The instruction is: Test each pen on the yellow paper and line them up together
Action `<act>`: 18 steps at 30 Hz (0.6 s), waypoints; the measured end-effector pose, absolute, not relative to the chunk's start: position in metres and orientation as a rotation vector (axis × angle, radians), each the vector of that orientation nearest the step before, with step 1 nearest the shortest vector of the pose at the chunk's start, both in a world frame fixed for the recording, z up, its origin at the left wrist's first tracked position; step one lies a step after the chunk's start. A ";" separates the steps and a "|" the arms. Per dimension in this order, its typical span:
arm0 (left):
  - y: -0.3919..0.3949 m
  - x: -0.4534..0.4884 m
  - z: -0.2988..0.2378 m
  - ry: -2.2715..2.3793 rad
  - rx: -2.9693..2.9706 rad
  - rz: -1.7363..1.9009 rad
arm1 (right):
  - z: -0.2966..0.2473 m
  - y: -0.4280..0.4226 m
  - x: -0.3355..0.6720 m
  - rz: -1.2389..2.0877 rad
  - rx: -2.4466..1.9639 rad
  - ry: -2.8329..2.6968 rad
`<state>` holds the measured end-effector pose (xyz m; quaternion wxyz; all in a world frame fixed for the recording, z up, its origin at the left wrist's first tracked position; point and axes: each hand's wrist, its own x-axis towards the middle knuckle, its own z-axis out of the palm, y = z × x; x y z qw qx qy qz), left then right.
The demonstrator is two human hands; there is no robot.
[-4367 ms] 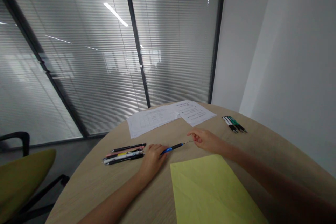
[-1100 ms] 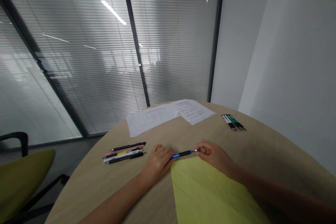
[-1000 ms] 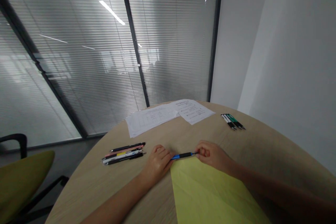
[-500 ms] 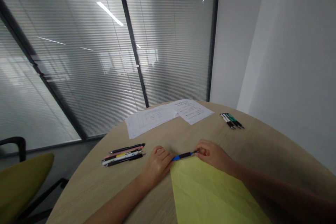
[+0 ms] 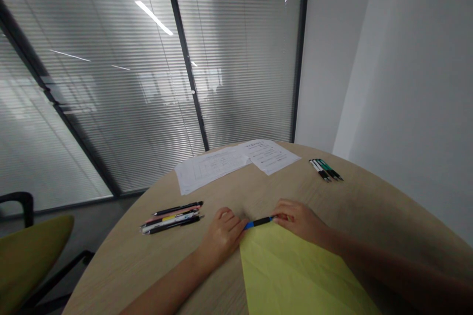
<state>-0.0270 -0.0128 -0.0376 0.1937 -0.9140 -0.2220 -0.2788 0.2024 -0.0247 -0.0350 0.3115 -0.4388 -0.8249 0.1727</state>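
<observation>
Between my two hands a blue pen with a black grip (image 5: 261, 221) lies crosswise, just beyond the far edge of a yellow sheet of paper (image 5: 295, 270). My left hand (image 5: 226, 231) is closed on the pen's blue left end. At the other end, the fingertips of my right hand (image 5: 298, 217) pinch the pen near its tip; what exactly they cover is hidden. The yellow sheet is creased and runs toward me under my right forearm. Left of my left hand lies a group of several pens (image 5: 172, 219) in black, white, yellow and pink.
Printed white sheets (image 5: 212, 170) lie on the far side of the round wooden table (image 5: 254, 189). Several white and green pens (image 5: 326, 170) rest side by side at the right. A green chair (image 5: 35, 251) stands at the left, with blinds behind glass beyond.
My right fingers have shifted slightly left, closer to the pen's black grip. My left hand has moved slightly right along the blue end, so less of the pen shows.
</observation>
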 end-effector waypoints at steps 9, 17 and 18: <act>-0.017 -0.024 -0.038 -0.561 -2.493 -0.831 | -0.042 -0.025 0.200 0.639 -1.258 -2.135; -0.017 -0.024 -0.039 -0.581 -2.474 -0.840 | -0.036 -0.024 0.203 0.746 -1.228 -2.005; -0.016 -0.025 -0.039 -0.594 -2.476 -0.843 | -0.035 -0.023 0.203 0.742 -1.199 -2.010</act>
